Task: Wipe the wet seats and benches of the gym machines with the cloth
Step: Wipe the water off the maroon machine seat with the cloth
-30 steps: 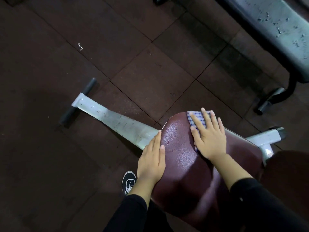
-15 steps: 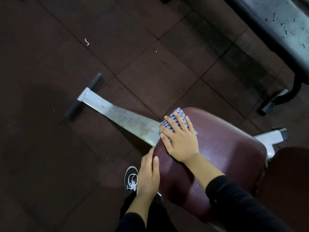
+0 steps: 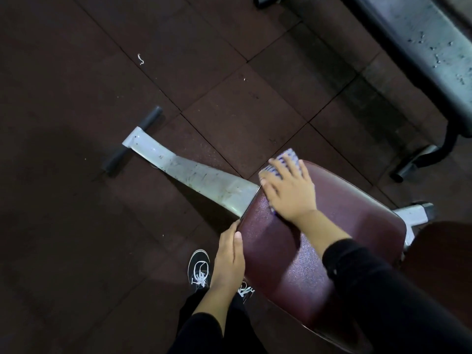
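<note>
A maroon padded seat [image 3: 337, 226] of a gym machine fills the lower right of the head view, its surface shiny. My right hand [image 3: 288, 190] lies flat with spread fingers on a blue-and-white checked cloth [image 3: 287, 157], pressing it onto the seat's far left corner. Most of the cloth is hidden under the hand. My left hand [image 3: 229, 256] rests against the seat's left edge, fingers straight, thumb on the rim.
A grey metal base beam [image 3: 194, 175] with a black crossbar [image 3: 132, 141] runs left from under the seat across dark floor tiles. A grey padded bench [image 3: 429, 47] with a black foot [image 3: 413, 164] stands at upper right. My black shoe [image 3: 199, 267] is beside the seat.
My right hand swept the cloth from the seat's far middle to its far left corner and now shifts slightly back right. My left hand slid nearer along the left edge.
</note>
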Available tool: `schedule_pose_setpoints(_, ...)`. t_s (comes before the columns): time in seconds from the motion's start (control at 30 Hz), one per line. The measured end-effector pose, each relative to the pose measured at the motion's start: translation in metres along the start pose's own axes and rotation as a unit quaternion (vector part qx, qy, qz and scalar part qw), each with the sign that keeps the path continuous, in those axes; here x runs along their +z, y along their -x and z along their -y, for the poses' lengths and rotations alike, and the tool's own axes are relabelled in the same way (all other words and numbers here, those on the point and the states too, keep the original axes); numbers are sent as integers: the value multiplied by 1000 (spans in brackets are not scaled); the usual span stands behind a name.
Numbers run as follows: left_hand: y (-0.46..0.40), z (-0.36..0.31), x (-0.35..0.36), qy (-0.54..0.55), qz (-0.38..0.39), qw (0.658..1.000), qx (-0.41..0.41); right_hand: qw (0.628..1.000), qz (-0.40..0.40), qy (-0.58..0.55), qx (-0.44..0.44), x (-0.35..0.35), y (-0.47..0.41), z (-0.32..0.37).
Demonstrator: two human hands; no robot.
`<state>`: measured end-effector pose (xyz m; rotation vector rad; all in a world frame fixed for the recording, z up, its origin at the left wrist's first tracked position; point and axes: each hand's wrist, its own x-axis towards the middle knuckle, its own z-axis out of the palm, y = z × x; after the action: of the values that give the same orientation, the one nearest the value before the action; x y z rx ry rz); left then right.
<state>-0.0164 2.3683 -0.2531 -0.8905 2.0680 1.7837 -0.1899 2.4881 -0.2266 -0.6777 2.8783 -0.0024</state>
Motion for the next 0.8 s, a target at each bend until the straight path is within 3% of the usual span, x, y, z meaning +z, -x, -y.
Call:
schedule_pose_setpoints(0.13,0,-1,-1,-4,7,1000,3,998,-4,-8,60,-1,7,16)
schedule_pose_setpoints(0.27,-2,3,-1,-11,0,1000,25,999,2,-15,-29,8,65,58)
schedule_pose_setpoints(0.4,-2,2,-1,-18,-6,999,34,999,-2,-13,-45,9,51,42)
schedule_pose_setpoints(0.57,-4,-3,-6,-64,13,998,23,988,14,-39,149,1,-3,-8)
schedule_pose_setpoints(0.8,-25,-39,-3,-233,15,965,117,957,-57,-83,271,7,39,0)
